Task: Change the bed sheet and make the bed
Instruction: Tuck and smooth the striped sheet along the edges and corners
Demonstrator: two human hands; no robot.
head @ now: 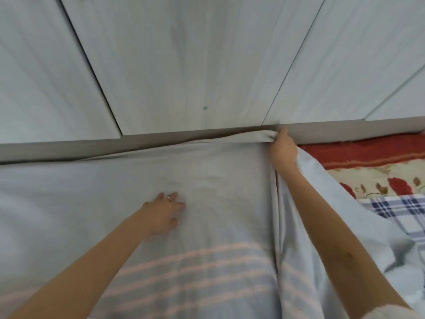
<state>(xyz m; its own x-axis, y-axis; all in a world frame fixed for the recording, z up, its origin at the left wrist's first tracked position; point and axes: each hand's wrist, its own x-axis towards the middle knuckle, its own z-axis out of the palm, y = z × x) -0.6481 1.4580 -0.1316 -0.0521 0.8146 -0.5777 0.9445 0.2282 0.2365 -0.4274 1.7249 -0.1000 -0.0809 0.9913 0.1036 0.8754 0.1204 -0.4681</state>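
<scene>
**Spreading the fresh sheet.** The pale blue, pink-striped sheet (110, 194) covers the near and left part of the bed, and its far edge reaches the grey rail (69, 150) below the panelled wall (184, 65). The right hand (281, 149) pinches a bunched fold of that edge at the rail, probably to draw it over the uncovered red floral underlay (368, 161) and checked cloth (400, 210) at right. The left hand (164, 212), fingers relaxed and flat, presses on the sheet, apparently anchoring the laid part against the pull.
</scene>
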